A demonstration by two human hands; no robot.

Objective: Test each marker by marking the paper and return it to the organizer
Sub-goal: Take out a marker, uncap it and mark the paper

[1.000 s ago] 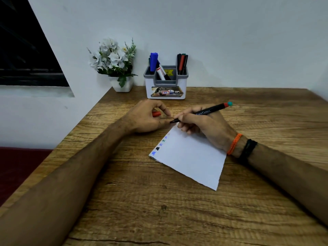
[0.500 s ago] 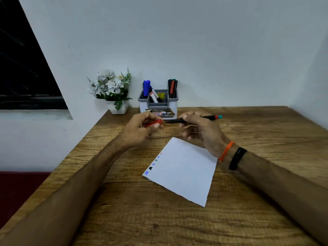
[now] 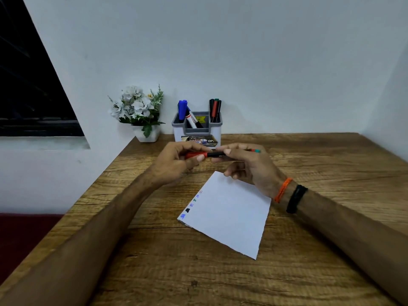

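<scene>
- Left hand [image 3: 174, 164] pinches red cap [image 3: 195, 155] in its grip, cap meeting the marker's tip end.
- Right hand [image 3: 249, 166] clasps black marker [image 3: 217, 154] level, its teal-red tail poking out behind that grip.
- Paper [image 3: 227, 214] lies on surface [image 3: 309, 261] below both grips; organizer [image 3: 196, 131] stands beyond them.

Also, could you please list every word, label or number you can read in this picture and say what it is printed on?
"OP": white letters at the right end of the sticker on the front of the organizer; the right hand cuts off what follows.
Rest of that sticker: too blurred to read.
Yellow label inside the organizer: too small to read.
White marker leaning in the organizer: print unreadable.
Held marker: print hidden or blurred.
</scene>
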